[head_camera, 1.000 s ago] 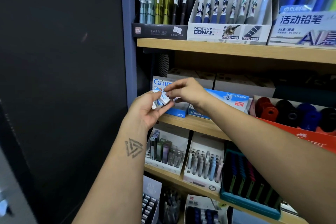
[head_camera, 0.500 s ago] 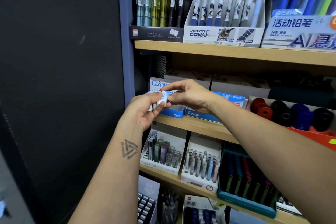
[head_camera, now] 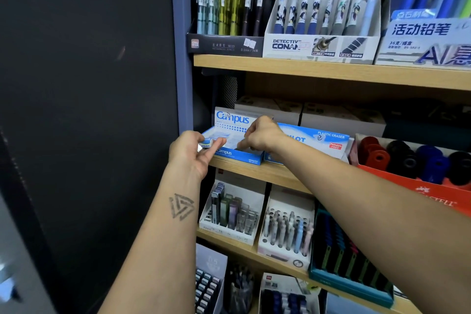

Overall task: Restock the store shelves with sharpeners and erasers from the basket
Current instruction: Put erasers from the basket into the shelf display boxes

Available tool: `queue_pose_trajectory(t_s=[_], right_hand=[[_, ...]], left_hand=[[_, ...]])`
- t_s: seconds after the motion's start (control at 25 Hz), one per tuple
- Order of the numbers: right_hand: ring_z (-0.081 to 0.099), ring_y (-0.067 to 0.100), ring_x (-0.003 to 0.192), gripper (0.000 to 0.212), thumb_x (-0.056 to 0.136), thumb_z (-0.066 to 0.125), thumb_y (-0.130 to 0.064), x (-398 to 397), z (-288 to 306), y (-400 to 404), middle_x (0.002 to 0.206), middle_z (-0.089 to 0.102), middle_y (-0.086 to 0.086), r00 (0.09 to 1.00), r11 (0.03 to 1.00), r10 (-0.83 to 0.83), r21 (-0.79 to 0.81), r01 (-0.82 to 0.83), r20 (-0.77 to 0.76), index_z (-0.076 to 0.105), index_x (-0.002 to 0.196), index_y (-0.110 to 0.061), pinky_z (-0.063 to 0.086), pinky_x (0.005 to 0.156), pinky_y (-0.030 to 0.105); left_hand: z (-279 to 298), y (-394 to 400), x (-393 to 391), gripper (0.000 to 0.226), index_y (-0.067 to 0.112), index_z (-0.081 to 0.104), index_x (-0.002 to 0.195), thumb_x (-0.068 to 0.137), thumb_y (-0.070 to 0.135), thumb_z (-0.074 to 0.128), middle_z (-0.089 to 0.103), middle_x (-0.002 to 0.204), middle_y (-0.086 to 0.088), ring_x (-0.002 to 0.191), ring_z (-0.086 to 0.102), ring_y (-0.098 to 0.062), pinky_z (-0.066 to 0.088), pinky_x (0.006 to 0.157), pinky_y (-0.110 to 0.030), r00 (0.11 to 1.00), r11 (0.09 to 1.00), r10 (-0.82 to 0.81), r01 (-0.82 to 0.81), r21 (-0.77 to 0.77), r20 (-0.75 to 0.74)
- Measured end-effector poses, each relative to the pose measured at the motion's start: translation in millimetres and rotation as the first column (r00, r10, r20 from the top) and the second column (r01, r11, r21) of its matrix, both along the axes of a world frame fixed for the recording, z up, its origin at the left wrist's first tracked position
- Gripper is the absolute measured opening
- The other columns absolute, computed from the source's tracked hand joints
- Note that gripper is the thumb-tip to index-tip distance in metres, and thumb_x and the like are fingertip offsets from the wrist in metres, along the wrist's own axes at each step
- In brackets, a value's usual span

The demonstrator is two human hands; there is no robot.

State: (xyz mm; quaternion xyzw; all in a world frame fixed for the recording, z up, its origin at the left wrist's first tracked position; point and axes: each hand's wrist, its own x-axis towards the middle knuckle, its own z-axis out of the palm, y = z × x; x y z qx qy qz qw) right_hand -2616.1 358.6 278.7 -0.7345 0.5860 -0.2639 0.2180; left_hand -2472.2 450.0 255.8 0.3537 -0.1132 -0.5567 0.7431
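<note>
An eraser (head_camera: 205,145) is pinched between thumb and fingers of the left hand (head_camera: 191,154) at the front left corner of the open Campus box (head_camera: 238,154), which sits on the middle shelf (head_camera: 257,173). The eraser's sleeve is turned toward the camera, and its long axis appears to lie roughly level, pointing right toward the box; more of it is hidden by the fingers. The right hand (head_camera: 260,134) is held over the box's interior with its fingers curled downward into the tray; whether anything is gripped there cannot be told. The box opening lies just to the right of, and slightly beyond, the held eraser, so the left hand is judged the nearer to a drop-in, with a short move right and forward being all that seems needed. A Pilot box (head_camera: 316,139) stands touching the Campus box on its right. The eraser's printing seems to match that second box, so its intended tray is uncertain. No basket is in view.
</note>
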Motion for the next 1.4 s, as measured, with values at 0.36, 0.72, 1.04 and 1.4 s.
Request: queue_pose_trajectory(t_s=[0.36, 0.72, 1.04, 1.4], right_hand=[[0.058, 0.023, 0.082, 0.038, 0.073, 0.081, -0.025, 27, 0, -4, 0.085, 0.053, 0.004, 0.949, 0.995, -0.079, -0.082, 0.057, -0.304, 0.046, 0.083, -0.015, 0.046, 0.064, 0.030], [0.068, 0.019, 0.080, 0.018, 0.085, 0.066, 0.002, 3, 16, 16, 0.095, 0.075, 0.011, 0.875, 0.961, 0.231, 0.038, -0.272, 0.425, 0.073, 0.100, -0.005, 0.052, 0.074, 0.028], [0.069, 0.024, 0.085, 0.027, 0.074, 0.078, 0.010, -34, 14, 30, 0.086, 0.073, 0.014, 0.697, 0.906, 0.306, 0.026, -0.422, 0.648, 0.073, 0.097, -0.002, 0.056, 0.085, 0.034], [0.064, 0.012, 0.067, 0.029, 0.075, 0.081, 0.005, -64, 19, 34, 0.081, 0.067, 0.008, 0.819, 0.912, 0.408, -0.147, -0.382, 0.403, 0.069, 0.100, -0.006, 0.057, 0.068, 0.028]], left_hand=[[-2, -1, 1, 0.026, -0.008, 0.052, 0.110, 0.087, -0.016, 0.044, 0.055, 0.117, -0.039, 0.088, 0.069, -0.052, 0.061, 0.059, -0.037, 0.997, 0.996, -0.076, 0.078, -0.054, 0.032], [1, 0, -12, 0.037, -0.012, 0.050, 0.122, 0.088, -0.020, 0.038, 0.056, 0.125, -0.037, 0.108, 0.064, -0.050, 0.062, 0.072, -0.047, 0.969, 0.960, -0.245, 0.246, -0.136, 0.028], [5, 5, -33, 0.035, -0.016, 0.053, 0.124, 0.091, -0.017, 0.044, 0.060, 0.124, -0.035, 0.111, 0.063, -0.049, 0.060, 0.081, -0.046, 0.939, 0.926, -0.319, 0.337, -0.169, 0.127], [12, 0, -61, 0.026, -0.012, 0.060, 0.117, 0.094, 0.000, 0.063, 0.072, 0.097, -0.024, 0.082, 0.073, -0.033, 0.060, 0.059, -0.030, 0.902, 0.942, -0.273, 0.321, -0.098, 0.335]])
